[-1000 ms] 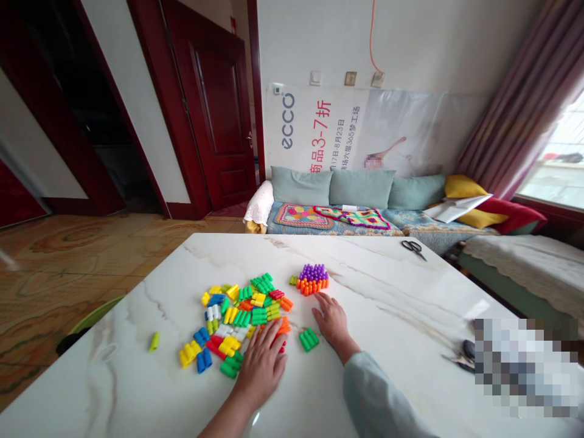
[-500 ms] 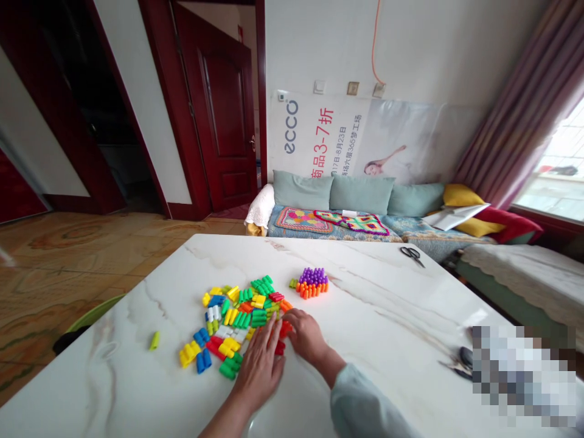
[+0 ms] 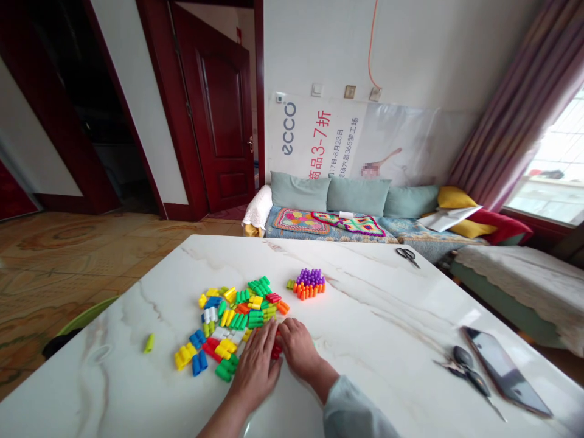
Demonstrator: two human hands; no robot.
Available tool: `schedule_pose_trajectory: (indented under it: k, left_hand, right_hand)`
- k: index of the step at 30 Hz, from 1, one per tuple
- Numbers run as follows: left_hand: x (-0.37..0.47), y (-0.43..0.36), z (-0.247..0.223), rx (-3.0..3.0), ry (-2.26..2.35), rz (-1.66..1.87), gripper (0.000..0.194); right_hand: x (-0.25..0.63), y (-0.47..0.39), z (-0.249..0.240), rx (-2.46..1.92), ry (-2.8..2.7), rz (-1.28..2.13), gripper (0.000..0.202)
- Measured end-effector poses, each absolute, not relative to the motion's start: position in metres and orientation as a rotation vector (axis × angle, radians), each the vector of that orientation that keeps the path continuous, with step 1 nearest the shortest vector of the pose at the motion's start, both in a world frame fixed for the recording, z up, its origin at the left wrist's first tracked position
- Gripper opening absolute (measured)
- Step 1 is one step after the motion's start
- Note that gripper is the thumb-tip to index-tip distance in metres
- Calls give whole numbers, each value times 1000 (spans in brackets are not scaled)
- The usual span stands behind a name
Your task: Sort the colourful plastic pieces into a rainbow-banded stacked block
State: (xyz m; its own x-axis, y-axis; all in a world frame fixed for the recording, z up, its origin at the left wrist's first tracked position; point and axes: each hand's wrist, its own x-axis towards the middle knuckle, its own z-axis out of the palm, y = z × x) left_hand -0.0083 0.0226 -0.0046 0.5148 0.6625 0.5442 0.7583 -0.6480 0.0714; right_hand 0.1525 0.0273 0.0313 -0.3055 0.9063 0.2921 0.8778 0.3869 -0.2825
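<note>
L hand (image 3: 256,360) fingers straight, R hand (image 3: 300,348) curled; red block (image 3: 276,351) btwn, can't tell grip

Colourful blocks (image 3: 239,321), scissors (image 3: 412,258), phone (image 3: 507,371) on white table (image 3: 378,340)

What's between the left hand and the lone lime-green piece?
In the head view, from the left hand: yellow, red and blue pieces of the loose pile, then bare tabletop up to the lime-green piece.
</note>
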Motion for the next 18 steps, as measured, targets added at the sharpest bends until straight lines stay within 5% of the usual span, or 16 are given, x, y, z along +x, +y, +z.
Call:
schedule_pose_trajectory:
  k: [10, 18]
  left_hand:
    - [-10, 26, -8, -2593, -1183, -978, 43]
    - [-6, 19, 12, -2695, -1264, -834, 22]
  right_hand:
    - [155, 5, 27, -1494, -2047, 197, 16]
    - [163, -11, 37, -1428, -1396, 625, 20]
